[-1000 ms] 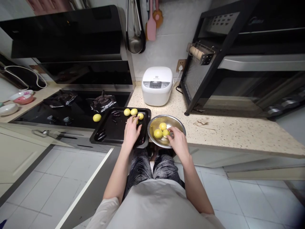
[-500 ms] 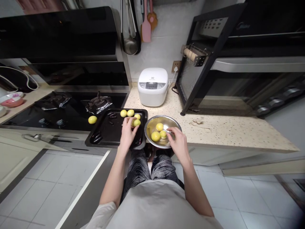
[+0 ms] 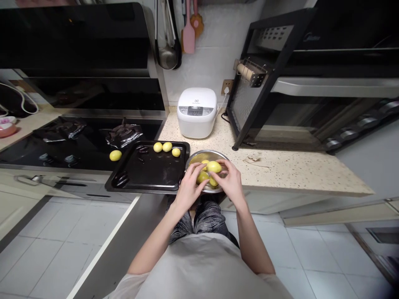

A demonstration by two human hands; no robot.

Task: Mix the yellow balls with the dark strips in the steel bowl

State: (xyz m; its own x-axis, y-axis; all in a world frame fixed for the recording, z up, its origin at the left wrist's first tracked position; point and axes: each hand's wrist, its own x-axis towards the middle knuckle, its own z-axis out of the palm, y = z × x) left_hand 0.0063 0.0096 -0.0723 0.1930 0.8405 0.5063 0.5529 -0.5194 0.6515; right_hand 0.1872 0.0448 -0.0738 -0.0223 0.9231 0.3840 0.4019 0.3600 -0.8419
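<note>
Over the steel bowl (image 3: 193, 158) my right hand (image 3: 231, 181) grips a yellow lemon (image 3: 214, 167) between thumb and fingers. My left hand (image 3: 188, 187) is beside it at the bowl's left side, thumb and fingers apart, the fingertips close to that lemon. Whether they still touch it is hard to see. Several lemons (image 3: 203, 177) lie in the bowl, partly covered by my hands. To the left, a black baking tray (image 3: 152, 168) carries three lemons (image 3: 167, 146) near its far edge and some small dark pieces (image 3: 121, 179).
One lemon (image 3: 115, 155) rests on the black gas stove (image 3: 90, 153), left of the tray. A white rice cooker (image 3: 197, 114) stands behind the bowl. On the right are a black rack with an oven (image 3: 299, 120) and a scrap (image 3: 252, 158) on the counter. An open drawer (image 3: 124, 236) juts out below.
My left hand has carried a lemon from the tray rightward to the bowl. My right hand now has hold of that lemon. The view has shifted slightly.
</note>
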